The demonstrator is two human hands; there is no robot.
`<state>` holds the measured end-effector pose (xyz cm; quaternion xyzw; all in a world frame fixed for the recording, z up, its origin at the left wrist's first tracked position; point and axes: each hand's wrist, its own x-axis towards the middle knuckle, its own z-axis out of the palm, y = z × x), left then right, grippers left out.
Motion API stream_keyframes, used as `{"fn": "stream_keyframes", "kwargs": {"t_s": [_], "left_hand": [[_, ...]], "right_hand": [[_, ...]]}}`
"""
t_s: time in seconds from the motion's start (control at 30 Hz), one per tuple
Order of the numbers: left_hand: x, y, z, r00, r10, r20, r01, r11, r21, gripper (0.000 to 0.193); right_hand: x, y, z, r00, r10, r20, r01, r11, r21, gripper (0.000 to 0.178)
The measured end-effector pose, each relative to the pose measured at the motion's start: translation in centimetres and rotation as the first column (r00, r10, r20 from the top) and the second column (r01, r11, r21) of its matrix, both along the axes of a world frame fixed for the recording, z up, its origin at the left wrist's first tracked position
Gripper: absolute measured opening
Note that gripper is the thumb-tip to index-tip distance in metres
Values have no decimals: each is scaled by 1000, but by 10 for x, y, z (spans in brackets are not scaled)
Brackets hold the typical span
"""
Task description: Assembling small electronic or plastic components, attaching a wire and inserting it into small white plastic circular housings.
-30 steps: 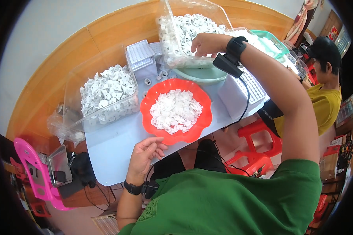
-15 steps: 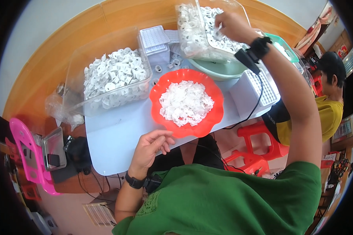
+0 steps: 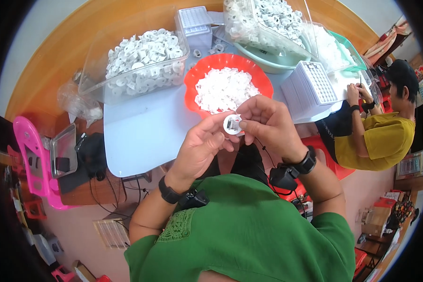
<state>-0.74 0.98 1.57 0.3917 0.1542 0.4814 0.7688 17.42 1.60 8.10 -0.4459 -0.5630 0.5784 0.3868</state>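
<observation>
A round white plastic part (image 3: pixel 231 125) with a dark, slotted middle is held in front of me, above the near edge of the table. My right hand (image 3: pixel 273 129) pinches its right side between thumb and fingers. Against its left side close the fingers of my left hand (image 3: pixel 197 149), partly hidden behind it. Just beyond both hands sits a red scalloped bowl (image 3: pixel 191 92) filled with small clear-white plastic pieces (image 3: pixel 225 88). My hands overlap the bowl's near rim.
A clear bin (image 3: pixel 91 89) of white round parts stands at left, another clear bin (image 3: pixel 249 35) over a pale green basin (image 3: pixel 268 63). Stacked white trays (image 3: pixel 310 87) are at right. Beyond them, a co-worker in a yellow shirt (image 3: pixel 380 141) handles something small.
My right hand has come back from the far clear bin with a round white part. Both hands now meet at it. The view has shifted, with the table higher up.
</observation>
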Motion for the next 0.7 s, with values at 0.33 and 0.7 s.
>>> {"fn": "stream_keyframes", "kwargs": {"t_s": [0.33,0.7], "left_hand": [[3,-7,-20,995,-47,88,54,995,-80,34],[13,-2,-9,996,-31,-82,30,1000,-8,34]], "right_hand": [[-1,-19,-25,968,-113,-222,111,994,-22,13],[104,-16,17,836,-361,413,62,810,583,5]]}}
